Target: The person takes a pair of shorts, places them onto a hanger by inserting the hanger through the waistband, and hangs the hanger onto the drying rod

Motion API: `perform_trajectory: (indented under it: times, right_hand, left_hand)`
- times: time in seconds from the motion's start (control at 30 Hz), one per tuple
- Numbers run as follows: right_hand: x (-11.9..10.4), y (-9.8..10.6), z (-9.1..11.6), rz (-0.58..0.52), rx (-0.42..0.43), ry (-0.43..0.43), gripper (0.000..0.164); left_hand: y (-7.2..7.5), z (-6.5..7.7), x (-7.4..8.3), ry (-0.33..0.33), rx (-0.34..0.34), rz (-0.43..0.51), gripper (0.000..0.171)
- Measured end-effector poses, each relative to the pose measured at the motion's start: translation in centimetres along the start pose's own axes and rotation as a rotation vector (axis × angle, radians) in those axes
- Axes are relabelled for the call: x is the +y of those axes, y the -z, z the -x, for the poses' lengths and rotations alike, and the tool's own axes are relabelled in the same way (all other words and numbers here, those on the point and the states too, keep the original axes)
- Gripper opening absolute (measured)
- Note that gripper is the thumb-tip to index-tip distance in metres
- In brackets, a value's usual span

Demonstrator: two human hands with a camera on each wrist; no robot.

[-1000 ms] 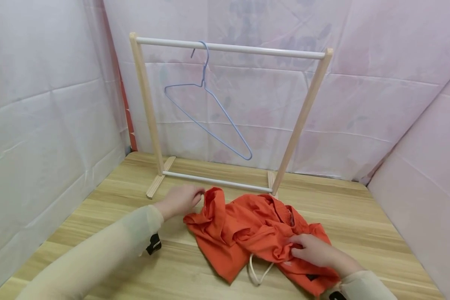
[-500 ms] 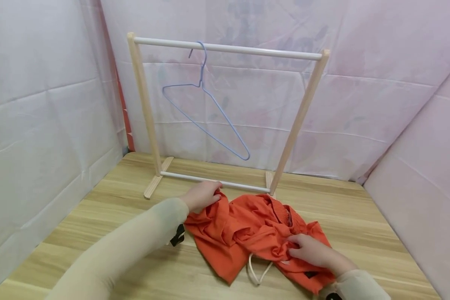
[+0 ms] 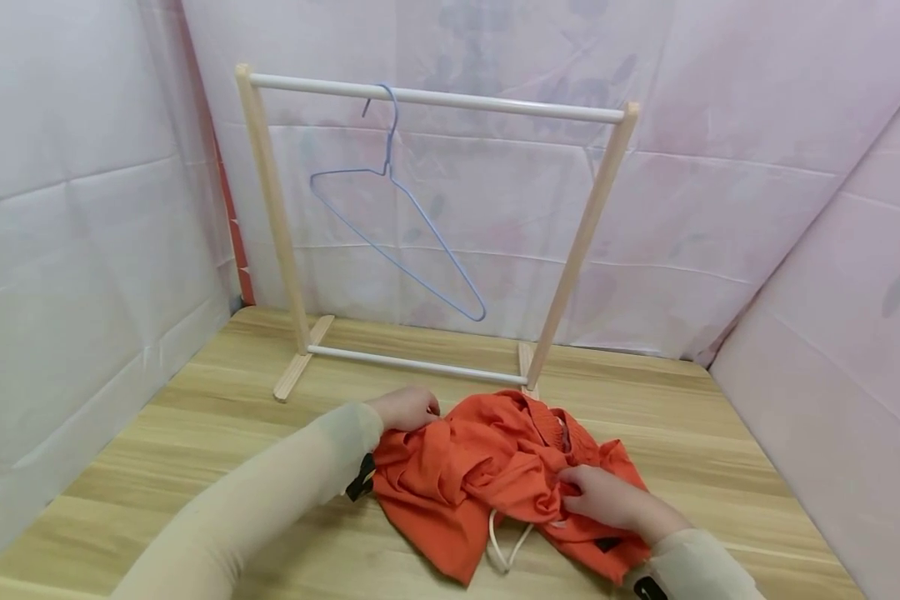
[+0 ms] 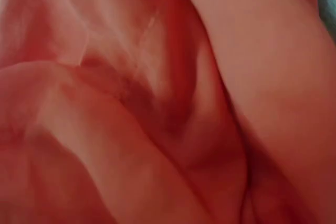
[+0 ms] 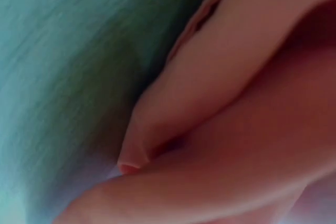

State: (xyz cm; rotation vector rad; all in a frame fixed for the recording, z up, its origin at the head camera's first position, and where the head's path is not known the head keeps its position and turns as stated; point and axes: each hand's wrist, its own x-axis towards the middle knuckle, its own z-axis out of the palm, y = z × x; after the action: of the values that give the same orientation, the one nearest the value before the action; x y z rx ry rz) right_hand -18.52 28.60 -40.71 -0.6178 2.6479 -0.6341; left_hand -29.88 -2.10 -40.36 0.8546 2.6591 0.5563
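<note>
A pair of orange-red shorts (image 3: 487, 467) lies rumpled on the table, its gathered elastic waistband (image 3: 551, 425) toward the back right. From its front edge a white cord (image 3: 504, 558) loops out. My left hand (image 3: 407, 408) is at the upper left of the shorts, fingers curled down over the cloth; the fingertips are partly hidden by folds. At the right side, my right hand (image 3: 607, 500) pinches a bunch of the fabric between thumb and fingers. Both wrist views are close and blurred, filled with red cloth (image 4: 173, 77) and skin.
Behind the shorts stands a wooden rack (image 3: 596, 208) with a white top bar (image 3: 495, 103) and a lower bar (image 3: 420, 364). A blue wire hanger (image 3: 435, 233) hangs from the top bar. Pale sheets (image 3: 720, 217) wall the wood-grain table (image 3: 217, 400).
My left hand has moved right onto the shorts' raised left fold, then lowered, flattening it. My right hand keeps its place on the cloth. The head view has shifted slightly right.
</note>
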Motion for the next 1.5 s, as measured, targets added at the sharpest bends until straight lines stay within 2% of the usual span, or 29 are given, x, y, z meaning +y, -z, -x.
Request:
perform_trajectory:
  times: [0.17, 0.3, 0.53, 0.73, 1.0, 1.27, 1.5]
  right_hand:
    - [-0.1, -0.2, -0.2, 0.027, 0.010, -0.007, 0.010]
    - [-0.2, -0.4, -0.5, 0.036, 0.009, -0.028, 0.006]
    - [-0.6, -0.3, -0.9, 0.032, 0.010, -0.037, 0.004]
    - [-0.7, -0.4, -1.0, 0.035, 0.018, -0.078, 0.005]
    - [-1.0, -0.6, -1.0, 0.029, 0.026, -0.107, 0.007]
    - [-1.4, -0.6, -1.0, 0.037, 0.040, -0.120, 0.009]
    - [-1.5, -0.7, -0.8, 0.037, 0.049, -0.147, 0.009]
  left_hand:
    - [-0.3, 0.4, 0.3, 0.001, -0.059, 0.038, 0.019]
    - [-0.7, 0.5, 0.5, 0.037, -0.086, 0.076, 0.016]
    - [-1.1, 0.5, 0.7, 0.071, -0.044, 0.084, 0.008]
    - [-0.6, 0.6, 0.7, 0.047, 0.013, 0.034, 0.010]
    - [0.0, 0.4, 0.7, -0.006, 0.092, -0.087, 0.012]
    - [0.5, 0.2, 0.7, -0.072, 0.206, -0.282, 0.015]
    - [1.0, -0.2, 0.6, -0.125, 0.290, -0.518, 0.017]
